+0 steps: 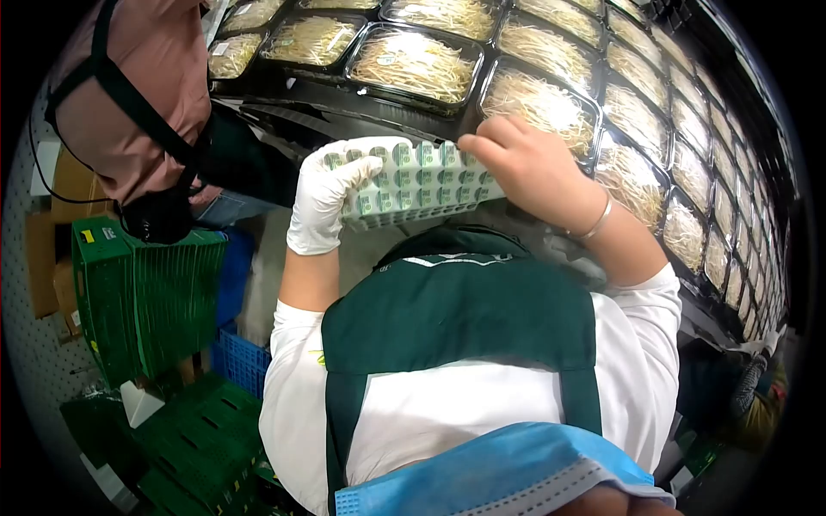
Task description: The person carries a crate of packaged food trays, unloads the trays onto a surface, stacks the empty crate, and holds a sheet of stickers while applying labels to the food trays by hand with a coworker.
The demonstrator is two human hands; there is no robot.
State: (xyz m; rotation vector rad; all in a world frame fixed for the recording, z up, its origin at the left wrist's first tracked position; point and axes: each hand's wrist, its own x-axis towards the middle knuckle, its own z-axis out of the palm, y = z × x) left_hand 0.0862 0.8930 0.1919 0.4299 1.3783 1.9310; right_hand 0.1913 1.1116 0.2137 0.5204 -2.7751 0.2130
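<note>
My left hand [331, 185], in a white glove, grips a sheet of round green-and-white stickers [413, 182] by its left side, thumb over the front. The stickers sit in rows, and the sheet's lower part bends back. My bare right hand [529, 168], with a bracelet on the wrist, pinches at the sheet's upper right corner. Whether a single sticker is between those fingertips cannot be seen. Just beyond the hands, a clear-lidded black tray of bean sprouts [416, 64] lies nearest the sheet, and another bean sprout tray [542, 103] is behind my right hand.
Several more bean sprout trays [637, 120] cover the surface ahead and to the right. A co-worker in a pink top [146, 86] stands close at left. Green crates [146, 292], a blue crate [241, 357] and cardboard boxes [43, 267] are on the left floor. Another person's sleeve [748, 387] shows at far right.
</note>
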